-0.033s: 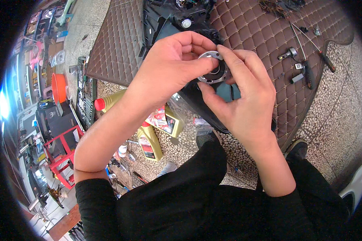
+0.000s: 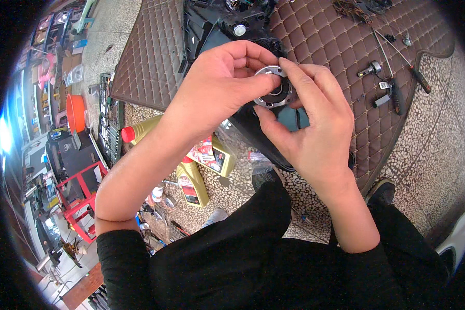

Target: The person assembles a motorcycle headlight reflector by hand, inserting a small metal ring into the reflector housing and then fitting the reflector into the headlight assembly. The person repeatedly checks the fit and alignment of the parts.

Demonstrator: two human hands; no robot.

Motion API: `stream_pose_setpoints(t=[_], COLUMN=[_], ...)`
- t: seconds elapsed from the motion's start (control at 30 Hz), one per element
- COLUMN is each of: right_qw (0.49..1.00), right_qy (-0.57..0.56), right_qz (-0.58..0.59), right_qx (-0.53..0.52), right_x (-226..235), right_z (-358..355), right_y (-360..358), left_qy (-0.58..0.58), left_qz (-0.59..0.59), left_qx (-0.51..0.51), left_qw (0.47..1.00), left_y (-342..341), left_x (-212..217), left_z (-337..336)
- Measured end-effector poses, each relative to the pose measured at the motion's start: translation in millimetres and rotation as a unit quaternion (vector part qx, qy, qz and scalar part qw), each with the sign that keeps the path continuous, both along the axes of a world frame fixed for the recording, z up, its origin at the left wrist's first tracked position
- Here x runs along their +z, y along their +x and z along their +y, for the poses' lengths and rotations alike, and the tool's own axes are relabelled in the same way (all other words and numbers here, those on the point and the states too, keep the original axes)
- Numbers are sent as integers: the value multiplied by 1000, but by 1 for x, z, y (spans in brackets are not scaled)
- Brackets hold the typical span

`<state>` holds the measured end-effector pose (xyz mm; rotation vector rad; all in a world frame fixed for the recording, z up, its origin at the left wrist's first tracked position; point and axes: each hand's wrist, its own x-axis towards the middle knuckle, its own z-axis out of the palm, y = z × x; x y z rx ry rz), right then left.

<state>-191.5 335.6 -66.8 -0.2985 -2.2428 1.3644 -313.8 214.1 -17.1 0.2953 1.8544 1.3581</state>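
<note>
A silver metal ring with a dark centre [image 2: 279,97] is held up between both hands, in front of a black plastic headlamp housing [image 2: 205,37] on the brown quilted mat [image 2: 320,32]. By the left hand [image 2: 217,77] it is pinched, thumb laid across its face; by the right hand [image 2: 318,121] its rim is spanned between index finger and thumb. The step seems to be fingertip handling of the ring; for any turn, an even grip is probably called for.
</note>
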Motion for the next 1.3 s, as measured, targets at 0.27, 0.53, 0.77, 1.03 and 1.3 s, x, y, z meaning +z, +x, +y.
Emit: stream_pose_setpoints(t=[0.27,0.53,0.77,1.03,1.3], right_qw=[1000,996,994,987,829], right_qy=[-16,-59,-70,-152,-550], right_qz=[-9,-24,-40,-25,-21], right_qx=[6,58,72,55,101], right_x=[-4,-29,-57,-58,-74], right_z=[0,-10,-30,-21,16], right_y=[0,2,9,4,1], left_qy=[6,-20,-36,130,65], left_qz=[9,28,-53,-279,-129], left_qx=[-4,13,16,139,62], left_qw=[1000,999,998,941,988], left_y=[-1,17,25,19,9], left_x=[-5,-34,-60,-69,-77], left_z=[-3,-16,-42,-63,-66])
